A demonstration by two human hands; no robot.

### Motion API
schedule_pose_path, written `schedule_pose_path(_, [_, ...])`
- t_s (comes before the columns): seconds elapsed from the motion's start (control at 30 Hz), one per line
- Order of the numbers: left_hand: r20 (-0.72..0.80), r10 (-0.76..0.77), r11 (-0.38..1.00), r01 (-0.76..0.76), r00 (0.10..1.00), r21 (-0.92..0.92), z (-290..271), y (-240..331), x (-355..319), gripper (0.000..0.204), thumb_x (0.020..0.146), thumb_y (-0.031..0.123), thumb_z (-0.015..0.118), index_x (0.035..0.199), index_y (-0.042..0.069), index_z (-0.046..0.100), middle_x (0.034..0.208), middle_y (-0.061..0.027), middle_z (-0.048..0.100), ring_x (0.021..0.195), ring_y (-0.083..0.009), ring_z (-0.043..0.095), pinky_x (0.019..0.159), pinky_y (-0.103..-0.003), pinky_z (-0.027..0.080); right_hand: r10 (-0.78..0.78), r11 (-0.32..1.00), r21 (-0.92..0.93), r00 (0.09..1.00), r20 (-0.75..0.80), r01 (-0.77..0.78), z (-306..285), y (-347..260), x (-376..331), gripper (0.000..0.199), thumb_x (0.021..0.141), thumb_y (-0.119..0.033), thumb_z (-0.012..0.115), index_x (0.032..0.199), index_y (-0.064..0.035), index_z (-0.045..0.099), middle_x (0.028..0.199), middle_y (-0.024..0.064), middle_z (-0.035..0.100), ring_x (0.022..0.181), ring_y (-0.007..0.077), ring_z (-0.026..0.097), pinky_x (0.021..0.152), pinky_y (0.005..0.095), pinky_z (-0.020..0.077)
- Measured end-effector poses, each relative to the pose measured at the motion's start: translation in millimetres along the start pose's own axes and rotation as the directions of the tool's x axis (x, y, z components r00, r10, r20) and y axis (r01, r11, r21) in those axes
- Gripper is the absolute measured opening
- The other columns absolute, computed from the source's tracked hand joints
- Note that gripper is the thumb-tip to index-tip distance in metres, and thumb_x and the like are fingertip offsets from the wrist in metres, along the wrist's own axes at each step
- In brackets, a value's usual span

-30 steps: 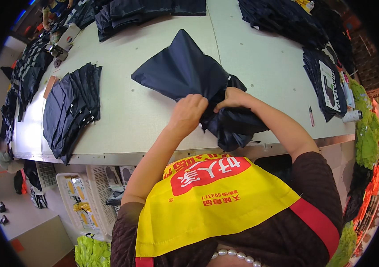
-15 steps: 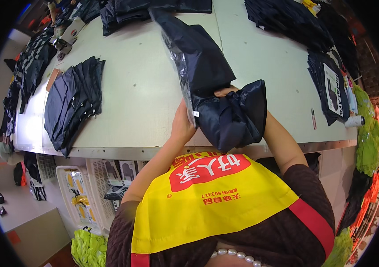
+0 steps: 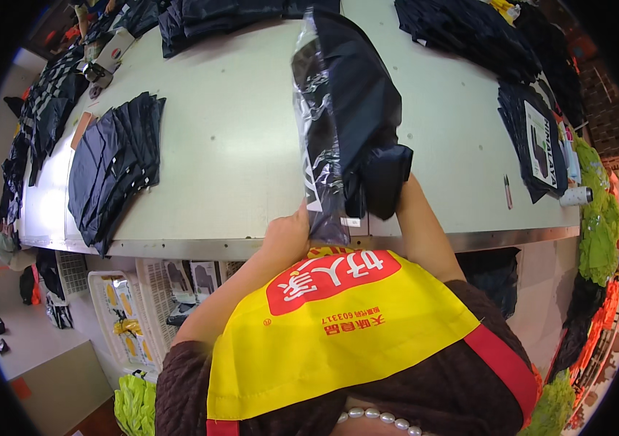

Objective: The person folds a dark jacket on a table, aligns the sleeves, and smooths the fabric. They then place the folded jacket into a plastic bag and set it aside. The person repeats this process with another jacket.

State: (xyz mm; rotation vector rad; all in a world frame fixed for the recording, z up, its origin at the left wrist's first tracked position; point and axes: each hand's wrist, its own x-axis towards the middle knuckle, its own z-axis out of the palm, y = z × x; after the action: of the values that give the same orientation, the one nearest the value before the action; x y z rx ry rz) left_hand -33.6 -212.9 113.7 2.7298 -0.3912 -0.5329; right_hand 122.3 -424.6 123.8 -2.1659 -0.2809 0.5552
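A dark navy bundle of thin, shiny fabric (image 3: 360, 87) stands up over the near middle of the table, its kind unclear. Along its left side runs a clear plastic bag (image 3: 318, 138) with pale printing and glare. My left hand (image 3: 289, 229) is closed at the bag's lower left edge, by the table's front edge; its fingertips are partly hidden. On the other side, my right hand (image 3: 411, 193) reaches behind a bunched fold of the fabric, which hides its fingers. A small white label (image 3: 353, 222) shows at the bundle's bottom.
A fanned stack of dark fabric pieces (image 3: 117, 163) lies at left. More dark piles (image 3: 215, 22) line the far edge. At right are a packaged dark stack (image 3: 531, 142), a small pen-like tool (image 3: 508, 192) and a thread spool (image 3: 576, 195). White crates (image 3: 124, 320) stand below the table.
The bundle has swung from leaning left to nearly upright, and more of the clear bag faces me. My left hand has moved down and slightly left. My right hand's fingers have gone out of sight.
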Motion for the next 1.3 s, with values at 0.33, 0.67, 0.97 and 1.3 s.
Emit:
schedule_pose_path(0.33, [0.195, -0.044, -0.015, 0.194, 0.980, -0.981, 68.8, -17.9, 93.7, 0.040, 0.097, 0.024, 0.045, 0.129, 0.002, 0.039, 0.111, -0.0147, 0.061, 0.097, -0.0261, 0.065, 0.077, -0.035, 0.049, 0.025, 0.820, -0.571, 0.994, 0.108, 0.042, -7.6, -37.6, 45.0, 0.032, 0.094, -0.018, 0.045, 0.118, 0.0007, 0.052, 0.108, 0.0150, 0.061, 0.107, 0.0266, 0.055, 0.094, 0.0326, 0.0404])
schedule_pose_path(0.67, [0.129, -0.054, 0.144, 0.136, 0.990, -0.980, 38.9, -44.3, 99.9, 0.034, 0.088, 0.014, 0.054, 0.120, 0.002, 0.053, 0.103, -0.0118, 0.062, 0.084, -0.0212, 0.063, 0.074, -0.033, 0.050, -0.493, 0.592, -0.709, 0.868, 0.058, 0.384, 61.7, -16.9, -13.9, 0.095, 0.062, -0.017, 0.075, 0.143, -0.0114, 0.025, 0.144, 0.0207, 0.026, 0.121, 0.0390, 0.039, 0.088, 0.0552, 0.0392])
schedule_pose_path(0.97, [0.236, 0.014, 0.307, 0.220, 0.972, -0.926, 51.3, -43.6, 84.3, 0.030, 0.095, 0.020, 0.043, 0.104, -0.002, 0.060, 0.086, -0.0106, 0.069, 0.069, -0.0149, 0.062, 0.058, -0.024, 0.044, -0.732, 0.315, -0.810, 0.670, 0.123, 0.494, 83.1, 0.8, 20.2, 0.051, 0.081, -0.024, 0.054, 0.132, -0.0250, 0.047, 0.140, 0.0123, 0.039, 0.124, 0.0371, 0.039, 0.094, 0.0581, 0.0335])
schedule_pose_path(1.3, [-0.536, 0.176, 0.984, -0.164, 0.825, 0.070, -76.3, -38.0, 109.6, 0.031, 0.071, 0.005, 0.060, 0.102, 0.005, 0.056, 0.089, -0.0129, 0.057, 0.088, -0.0310, 0.055, 0.071, -0.041, 0.048, -0.575, 0.763, -0.296, 0.813, 0.095, 0.574, 53.7, 3.8, 14.9, 0.047, 0.082, -0.019, 0.059, 0.126, -0.0050, 0.048, 0.133, 0.0164, 0.044, 0.123, 0.0342, 0.039, 0.100, 0.0475, 0.0332])
